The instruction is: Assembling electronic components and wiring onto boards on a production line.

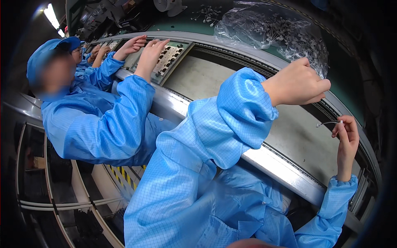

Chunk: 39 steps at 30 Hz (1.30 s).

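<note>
My left hand (pixel 298 82) is raised over the far rail of the conveyor, its fingers curled closed. Whatever lies inside them, if anything, is hidden. Just beyond it, a clear plastic bag (pixel 244 25) lies spread on the green bench with a heap of small cables with connectors (pixel 278 32). At the far right, my right hand (pixel 348 140) pinches a short thin cable (pixel 328 122) between thumb and fingers. One end of that cable, with a small pale connector, sticks out to the left over the conveyor.
The conveyor (pixel 285 132) runs diagonally between metal rails. A framed panel with dark parts (pixel 168 58) sits on it at the upper left, near a co-worker (pixel 99 111) in blue whose hands are raised. More loose cables (pixel 208 13) lie at the back. Racks (pixel 58 204) stand lower left.
</note>
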{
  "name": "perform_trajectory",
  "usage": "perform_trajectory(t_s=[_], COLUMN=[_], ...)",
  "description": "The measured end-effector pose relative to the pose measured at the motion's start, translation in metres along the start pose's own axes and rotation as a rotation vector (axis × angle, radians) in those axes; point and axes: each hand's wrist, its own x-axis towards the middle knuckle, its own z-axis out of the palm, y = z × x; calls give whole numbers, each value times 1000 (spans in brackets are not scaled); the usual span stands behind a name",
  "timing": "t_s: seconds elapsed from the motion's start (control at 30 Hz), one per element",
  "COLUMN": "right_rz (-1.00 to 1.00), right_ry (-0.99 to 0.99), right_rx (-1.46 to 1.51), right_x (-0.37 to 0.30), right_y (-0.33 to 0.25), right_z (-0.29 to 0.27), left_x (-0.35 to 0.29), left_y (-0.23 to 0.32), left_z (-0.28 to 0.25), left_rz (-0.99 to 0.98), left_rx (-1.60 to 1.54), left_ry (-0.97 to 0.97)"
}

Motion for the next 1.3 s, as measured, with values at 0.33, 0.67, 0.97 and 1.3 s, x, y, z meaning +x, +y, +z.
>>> perform_trajectory(t_s=[0.33, 0.67, 0.97, 1.3], right_rz=[8, 16, 37, 43], right_ry=[18, 11, -20, -21], right_rx=[-42, -56, -50, -64], right_x=[-1, 0, 1, 3], right_y=[4, 4, 6, 4], right_z=[0, 2, 1, 4], left_x=[-1, 0, 0, -1], left_y=[-3, -1, 1, -5], left_z=[8, 5, 3, 13], left_rz=[-40, -28, 7, -12], left_rx=[-52, -74, -107, -80], left_ry=[47, 30, 48, 51])
